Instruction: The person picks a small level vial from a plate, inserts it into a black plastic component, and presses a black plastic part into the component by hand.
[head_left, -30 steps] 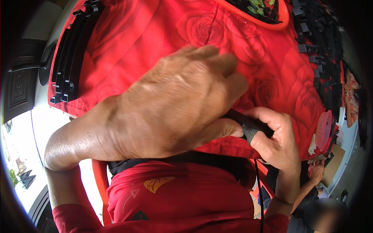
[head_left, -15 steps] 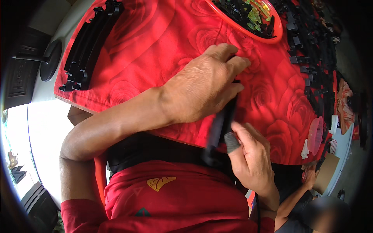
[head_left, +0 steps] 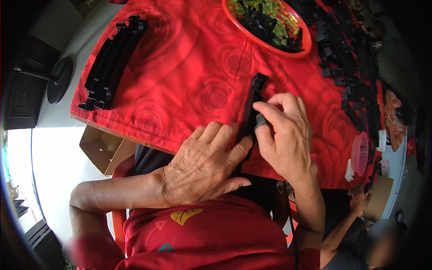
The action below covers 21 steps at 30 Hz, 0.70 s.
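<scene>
A long, narrow black plastic part (head_left: 250, 101) lies on the red rose-print tablecloth, its far end pointing away from me. My right hand (head_left: 285, 132) closes on its right side with thumb and index finger; a dark grey cot covers the thumb. Whether a smaller piece sits in that pinch, I cannot tell. At the near end of the part, my left hand (head_left: 202, 164) rests with fingers outstretched and thumb apart, the index fingertip against the part. Beyond them, an orange-red bowl (head_left: 270, 44) holds small black and yellow-green pieces.
Curved black plastic parts (head_left: 114, 63) lie together at the table's left. Many more black parts (head_left: 348, 67) are heaped along the right side, near a pink translucent dish (head_left: 359, 154). A cardboard box (head_left: 105, 148) stands below the left edge. Another person's arm (head_left: 339, 229) shows at lower right.
My left hand has come down from the part's far portion to its near end, its fingers spreading. The right hand has moved up along the part, which now lies farther onto the table.
</scene>
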Available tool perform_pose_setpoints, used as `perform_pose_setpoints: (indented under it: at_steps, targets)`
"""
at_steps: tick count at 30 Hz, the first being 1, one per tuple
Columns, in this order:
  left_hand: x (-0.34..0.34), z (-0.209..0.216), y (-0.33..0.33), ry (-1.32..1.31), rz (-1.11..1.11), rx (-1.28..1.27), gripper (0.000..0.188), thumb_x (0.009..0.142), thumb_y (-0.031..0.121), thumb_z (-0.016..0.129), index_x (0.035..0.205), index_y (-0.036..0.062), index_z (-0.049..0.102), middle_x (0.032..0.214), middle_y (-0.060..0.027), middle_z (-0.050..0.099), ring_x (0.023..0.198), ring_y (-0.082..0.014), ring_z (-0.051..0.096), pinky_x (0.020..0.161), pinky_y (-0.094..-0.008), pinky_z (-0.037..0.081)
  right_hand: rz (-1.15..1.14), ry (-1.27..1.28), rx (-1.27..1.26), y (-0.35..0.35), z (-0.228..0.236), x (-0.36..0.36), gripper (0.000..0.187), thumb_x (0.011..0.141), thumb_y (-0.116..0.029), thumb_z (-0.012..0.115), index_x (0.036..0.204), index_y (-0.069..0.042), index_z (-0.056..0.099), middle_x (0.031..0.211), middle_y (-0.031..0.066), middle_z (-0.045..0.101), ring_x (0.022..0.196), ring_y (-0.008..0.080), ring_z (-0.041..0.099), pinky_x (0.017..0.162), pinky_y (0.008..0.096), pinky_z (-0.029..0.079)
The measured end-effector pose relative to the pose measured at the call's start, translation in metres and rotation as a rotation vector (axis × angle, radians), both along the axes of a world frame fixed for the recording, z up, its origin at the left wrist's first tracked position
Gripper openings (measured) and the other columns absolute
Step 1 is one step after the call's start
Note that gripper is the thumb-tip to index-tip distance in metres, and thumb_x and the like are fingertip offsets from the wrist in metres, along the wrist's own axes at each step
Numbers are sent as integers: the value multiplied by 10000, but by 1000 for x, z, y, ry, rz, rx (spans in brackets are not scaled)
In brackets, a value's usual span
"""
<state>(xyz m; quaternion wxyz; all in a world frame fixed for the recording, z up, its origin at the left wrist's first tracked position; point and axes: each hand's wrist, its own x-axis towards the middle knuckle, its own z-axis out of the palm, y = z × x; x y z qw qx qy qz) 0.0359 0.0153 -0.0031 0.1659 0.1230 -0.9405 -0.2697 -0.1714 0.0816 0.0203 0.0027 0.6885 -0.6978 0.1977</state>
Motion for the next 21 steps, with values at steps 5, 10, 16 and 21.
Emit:
perform_pose_setpoints:
  at_steps: [5,10,16,21]
  targets:
    - [0,-9,9,-6,8,-123,699,909,558,697,1273,-32,607,1084,-154,524,881,-269,539,725,-391,507,34,27,53,-10,-5,4,278,758,-30,676,1018,41,746,1214,209,610,1013,366,575,882,456,524]
    - [-4,-10,13,-57,32,-271,671,929,578,652,1189,-40,624,983,-137,518,861,-256,538,693,-356,491,29,-99,24,-11,-15,11,222,749,-17,690,965,29,663,1226,235,554,1051,372,551,922,473,485]
    - [-10,-21,12,31,45,-307,608,945,562,622,1077,-31,642,929,-98,521,832,-218,516,653,-326,468,41,-235,31,-10,-27,8,263,745,25,659,1005,23,618,1231,232,521,1081,381,546,960,480,479]
    - [-13,-26,10,116,-11,-259,503,924,492,649,932,-9,599,896,-135,490,798,-252,538,682,-356,509,76,-322,-11,-7,-33,5,324,728,93,655,1034,12,585,1274,218,502,1097,352,575,980,441,485]
